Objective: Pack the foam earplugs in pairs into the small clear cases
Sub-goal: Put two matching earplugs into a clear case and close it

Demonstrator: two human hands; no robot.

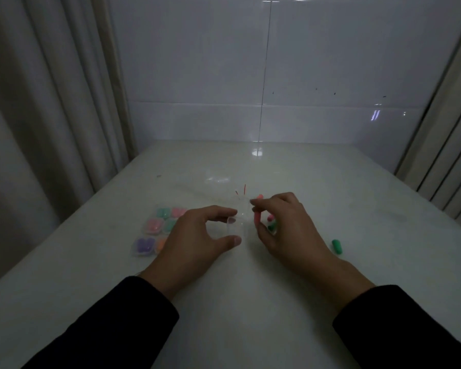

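Note:
My left hand holds a small clear case between thumb and forefinger at the table's middle; its lid looks raised, though the dim light makes that hard to tell. My right hand pinches a red foam earplug upright just right of the case. Another red earplug lies behind the fingers, and green and red ones show under the right palm. A loose green earplug lies to the right. Several filled cases with pink, green, purple and orange pairs sit left of my left hand.
The white table meets a tiled wall at the back. Curtains hang along the left side and another curtain at the right edge. A faint clear plastic item lies further back on the table.

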